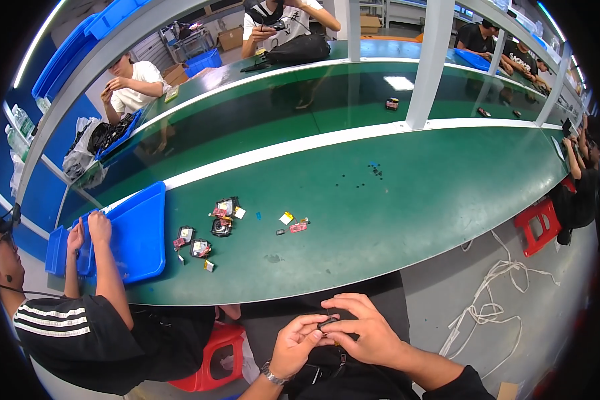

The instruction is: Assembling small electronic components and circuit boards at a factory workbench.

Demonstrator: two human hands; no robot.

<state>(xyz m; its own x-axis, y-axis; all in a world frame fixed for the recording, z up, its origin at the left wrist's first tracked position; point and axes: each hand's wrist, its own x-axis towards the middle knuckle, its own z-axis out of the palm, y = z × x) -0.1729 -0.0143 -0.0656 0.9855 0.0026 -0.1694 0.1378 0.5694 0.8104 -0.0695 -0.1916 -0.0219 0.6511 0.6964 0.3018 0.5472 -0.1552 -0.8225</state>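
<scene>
Just off the near edge of the green table [260, 283], above my lap, both hands meet around a small dark object [327, 323]. Its kind is too small and covered to make out. My left hand [293, 348] pinches it between thumb and fingers. From the other side my right hand [370, 333] closes thumb and fingers on it, the upper fingers raised. Beyond them on the table lie a red circuit board [300, 227], a small dark piece [280, 233] and a yellow-and-white battery-like piece [286, 218]. Further left sit several opened black housings [200, 249] with boards in them.
Blue trays [155, 230] stand at the left, where a co-worker in a black sleeve [67, 317] reaches in. Tiny dark parts [373, 172] lie scattered mid-table. A white upright post [428, 73] rises beyond. Red stools [539, 225] and loose white cables [493, 293] are on the floor.
</scene>
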